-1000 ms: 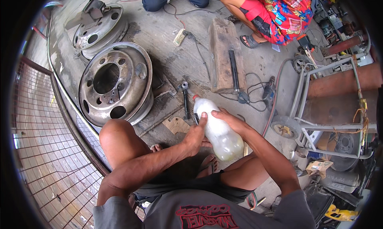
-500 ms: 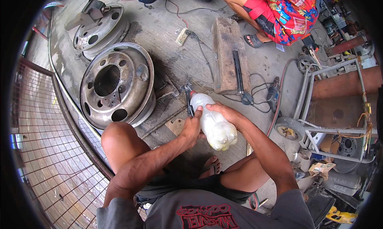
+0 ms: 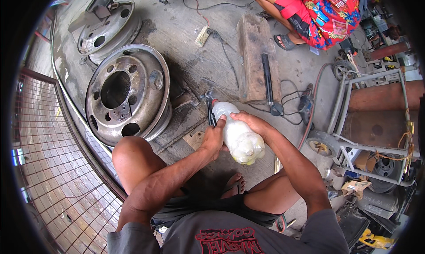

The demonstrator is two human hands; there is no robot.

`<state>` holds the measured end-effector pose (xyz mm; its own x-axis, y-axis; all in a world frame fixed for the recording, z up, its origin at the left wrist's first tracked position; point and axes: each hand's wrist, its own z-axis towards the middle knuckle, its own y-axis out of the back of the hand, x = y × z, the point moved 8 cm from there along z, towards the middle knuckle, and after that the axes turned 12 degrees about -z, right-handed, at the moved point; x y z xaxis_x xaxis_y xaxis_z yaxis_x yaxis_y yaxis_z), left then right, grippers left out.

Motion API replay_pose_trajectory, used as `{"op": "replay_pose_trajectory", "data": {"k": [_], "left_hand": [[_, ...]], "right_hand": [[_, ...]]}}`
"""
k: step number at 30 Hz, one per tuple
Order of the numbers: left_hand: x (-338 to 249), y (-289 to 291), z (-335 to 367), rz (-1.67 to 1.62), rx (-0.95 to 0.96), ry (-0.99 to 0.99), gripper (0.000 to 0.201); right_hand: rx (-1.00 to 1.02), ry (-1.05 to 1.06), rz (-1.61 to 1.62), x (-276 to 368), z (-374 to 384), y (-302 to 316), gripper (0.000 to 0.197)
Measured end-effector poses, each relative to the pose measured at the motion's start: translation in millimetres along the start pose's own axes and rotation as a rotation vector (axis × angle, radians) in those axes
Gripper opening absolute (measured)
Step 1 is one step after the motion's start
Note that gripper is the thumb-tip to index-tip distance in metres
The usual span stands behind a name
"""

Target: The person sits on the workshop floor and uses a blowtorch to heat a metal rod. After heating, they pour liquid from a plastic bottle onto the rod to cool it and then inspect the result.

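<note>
1. Bottle (image 3: 241, 134): held between the two hands, clear in front of the person's body, its red cap (image 3: 214, 102) pointing forward and left, away from the person.
2. Left hand (image 3: 212, 139): curled against the bottle's left side, thumb on top. A slim dark piece (image 3: 213, 120) shows beside that thumb; whether it is gripped, I cannot tell.
3. Right hand (image 3: 252, 123): closed over the bottle's upper right side, so both hands hold the same thing.
4. Change: a second ago the bottle showed its long side; now it looks shorter and its lobed base turns up toward the person. Since half a second ago, bottle and hands have barely shifted.
5. Meaning, as I judge it: the cap end is probably the lower one now, so any loose filling would settle that way, and the two-sided grip looks steady enough to keep the tilt. The cap looks shut.
6. Just ahead of the hands: a rod (image 3: 209, 105) beside the cap; touching or apart, I cannot tell.
7. Farther out: a rim (image 3: 144, 90) ahead of the left hand, a block (image 3: 256, 50) ahead of the right, and a drill (image 3: 305, 105) to the right hand's right.
</note>
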<state>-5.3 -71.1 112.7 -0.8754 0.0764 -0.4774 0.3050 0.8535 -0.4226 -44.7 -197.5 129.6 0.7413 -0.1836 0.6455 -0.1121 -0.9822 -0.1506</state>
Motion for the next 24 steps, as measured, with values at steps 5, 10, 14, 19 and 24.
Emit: {"op": "replay_pose_trajectory", "data": {"k": [5,10,14,19,24], "left_hand": [[-2.3,2.8,2.6,0.020,-0.005,-0.003,0.076],[-6.1,2.1,2.0,0.024,-0.043,-0.022,0.070],[-7.3,1.8,1.5,0.023,-0.049,-0.021,0.067],[-8.0,2.7,-0.4,0.015,-0.051,-0.026,0.066],[-10.3,1.6,-2.7,0.038,-0.052,-0.026,0.065]], "right_hand": [[-0.001,0.023,-0.013,4.3,2.4,0.0,0.054],[-0.038,0.011,0.030,-0.1,7.1,4.8,0.058],[-0.046,0.020,0.055,0.4,7.8,5.2,0.060],[-0.053,0.017,0.023,4.0,3.5,3.5,0.061],[-0.061,0.023,0.001,2.8,4.5,6.8,0.062]]}}
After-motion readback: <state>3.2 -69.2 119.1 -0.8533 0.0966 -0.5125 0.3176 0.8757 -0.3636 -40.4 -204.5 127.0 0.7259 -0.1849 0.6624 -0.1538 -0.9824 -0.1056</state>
